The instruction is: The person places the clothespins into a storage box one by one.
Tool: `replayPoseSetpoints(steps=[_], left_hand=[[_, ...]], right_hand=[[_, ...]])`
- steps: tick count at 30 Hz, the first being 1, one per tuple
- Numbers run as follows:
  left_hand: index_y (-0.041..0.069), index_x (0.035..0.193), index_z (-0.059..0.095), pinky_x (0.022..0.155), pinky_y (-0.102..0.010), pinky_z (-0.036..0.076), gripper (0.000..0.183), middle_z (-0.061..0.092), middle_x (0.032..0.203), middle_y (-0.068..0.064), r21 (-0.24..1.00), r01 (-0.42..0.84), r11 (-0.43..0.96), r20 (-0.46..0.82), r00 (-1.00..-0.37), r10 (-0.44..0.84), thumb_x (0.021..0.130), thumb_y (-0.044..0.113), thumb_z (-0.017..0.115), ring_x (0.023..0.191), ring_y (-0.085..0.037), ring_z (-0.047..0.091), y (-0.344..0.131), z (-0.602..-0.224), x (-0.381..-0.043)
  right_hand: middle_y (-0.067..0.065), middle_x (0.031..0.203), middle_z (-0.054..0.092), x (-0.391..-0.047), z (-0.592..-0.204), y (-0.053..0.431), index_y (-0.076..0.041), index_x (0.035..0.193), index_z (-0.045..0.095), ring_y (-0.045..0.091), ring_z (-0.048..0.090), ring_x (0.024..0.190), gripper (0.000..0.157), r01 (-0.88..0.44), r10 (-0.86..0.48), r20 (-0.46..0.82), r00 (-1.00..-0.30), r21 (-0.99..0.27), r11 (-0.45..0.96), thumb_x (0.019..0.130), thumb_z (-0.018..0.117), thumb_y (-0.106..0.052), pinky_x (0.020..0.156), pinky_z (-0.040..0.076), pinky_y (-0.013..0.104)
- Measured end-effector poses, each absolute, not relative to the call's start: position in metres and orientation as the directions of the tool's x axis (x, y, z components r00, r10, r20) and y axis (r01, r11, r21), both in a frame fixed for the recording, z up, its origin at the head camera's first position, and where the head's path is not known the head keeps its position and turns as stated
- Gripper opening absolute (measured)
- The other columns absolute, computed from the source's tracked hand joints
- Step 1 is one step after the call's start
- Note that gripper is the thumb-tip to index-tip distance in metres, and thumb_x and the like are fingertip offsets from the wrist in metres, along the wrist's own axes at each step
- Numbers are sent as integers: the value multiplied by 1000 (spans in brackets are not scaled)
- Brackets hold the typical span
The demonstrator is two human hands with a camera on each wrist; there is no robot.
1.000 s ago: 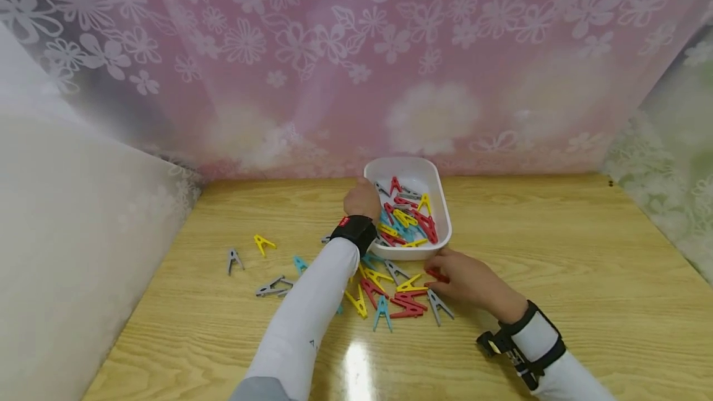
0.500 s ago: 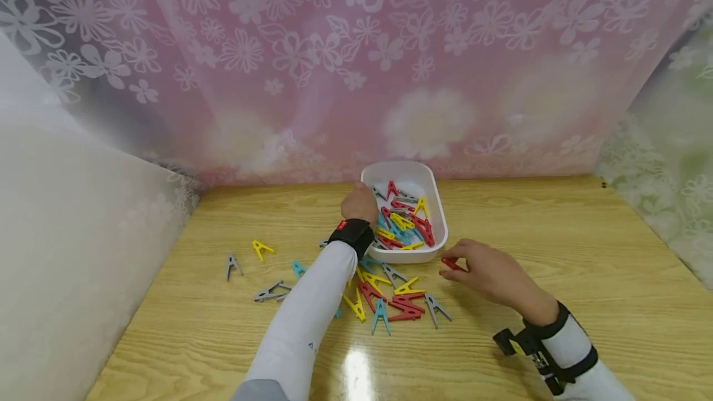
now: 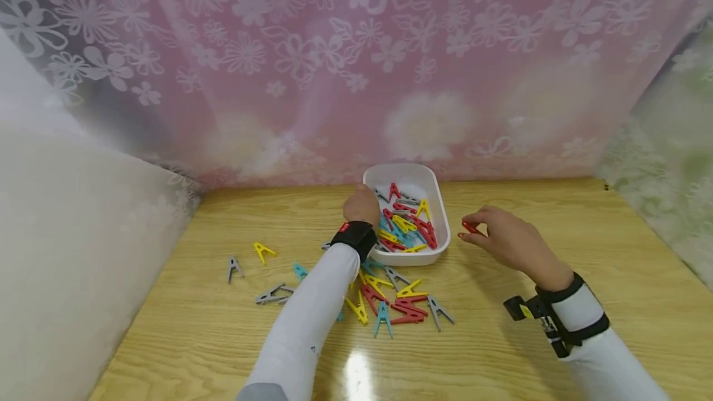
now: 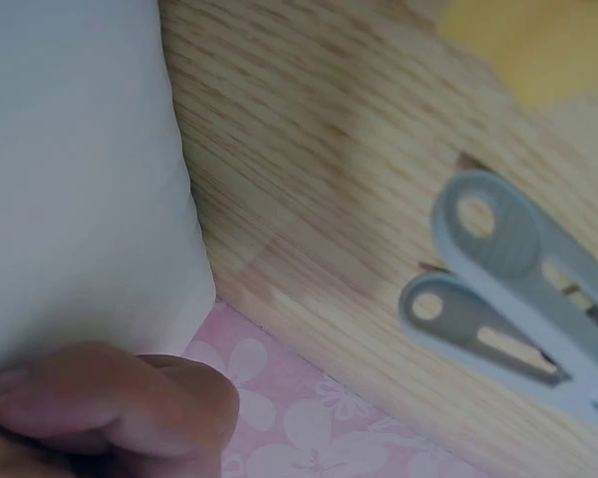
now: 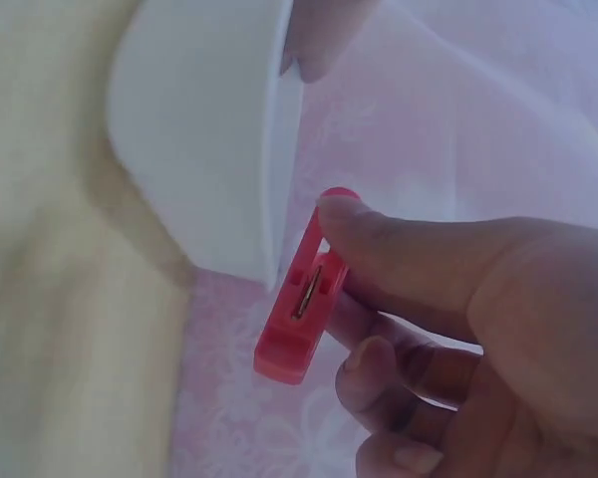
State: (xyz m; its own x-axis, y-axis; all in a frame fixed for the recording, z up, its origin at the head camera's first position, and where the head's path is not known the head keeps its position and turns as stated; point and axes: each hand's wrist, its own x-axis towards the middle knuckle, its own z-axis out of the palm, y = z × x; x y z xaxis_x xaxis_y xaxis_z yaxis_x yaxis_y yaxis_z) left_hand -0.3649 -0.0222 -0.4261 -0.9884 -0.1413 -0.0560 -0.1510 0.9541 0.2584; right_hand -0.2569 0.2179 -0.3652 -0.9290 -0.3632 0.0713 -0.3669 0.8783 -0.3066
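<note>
Thumb and fingers of my right hand (image 3: 511, 239) pinch a red clothespin (image 5: 301, 314), held in the air to the right of the white plastic tub (image 3: 444, 221). The clothespin's metal spring shows in the right wrist view. My left hand (image 3: 362, 206) grips the tub's left rim; in the left wrist view its curled fingers (image 4: 120, 403) lie against the white wall. Inside the tub are several red, yellow, grey and blue clothespins (image 3: 403, 223). My left forearm hides part of the loose clothespins (image 3: 409, 311) in front of the tub.
Further left on the wooden table (image 3: 557, 215) lie a yellow clothespin (image 3: 263, 252), a grey clothespin (image 3: 234, 268) and more grey ones. A pink floral curtain (image 3: 334, 110) hangs along the table's back edge. A pale wall (image 3: 83, 234) borders the left side.
My right hand has lifted the red clothespin from the pile's right end and carried it up and to the right, beside the tub. My left hand has stayed on the rim.
</note>
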Motion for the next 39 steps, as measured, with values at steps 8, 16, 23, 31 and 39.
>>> replayPoseSetpoints(steps=[8,16,23,31,39], left_hand=[[-1,131,43,44,-28,43,47,58,62,-6,198,-150,969,-49,-989,-143,96,26,58,52,-17,57,-21,-426,-365],[1,127,46,50,-30,50,40,64,72,-8,216,-158,964,-54,-987,-150,97,27,56,58,-18,62,-14,-429,-362],[0,126,46,49,-29,48,38,64,72,-7,185,-162,969,-34,-987,-158,99,26,51,57,-18,61,-20,-428,-367],[-1,129,43,41,-27,36,41,54,60,-4,169,-157,973,-65,-987,-148,99,26,51,48,-15,54,-23,-425,-371],[-3,133,42,41,-27,32,47,51,58,-5,203,-134,970,-63,-990,-124,96,23,56,46,-16,49,-22,-428,-370]], right_hand=[[16,108,62,-296,-350,178,1,116,65,27,60,87,37,-450,-441,100,-892,-287,846,91,67,-26,71,51,43],[22,126,56,-311,-343,157,1,132,54,39,51,117,48,-476,-485,61,-873,-331,815,92,66,-23,90,44,53],[19,123,57,-296,-345,165,-3,129,57,28,59,86,45,-463,-472,86,-877,-415,784,92,66,-27,73,49,43],[1,85,57,-249,-372,184,-7,99,65,15,46,63,28,-335,-403,-23,-915,-514,790,90,67,-33,53,40,31],[-1,74,51,-200,-406,179,-11,89,59,13,46,63,44,-161,-309,-259,-915,-467,870,77,75,-51,55,37,31]])
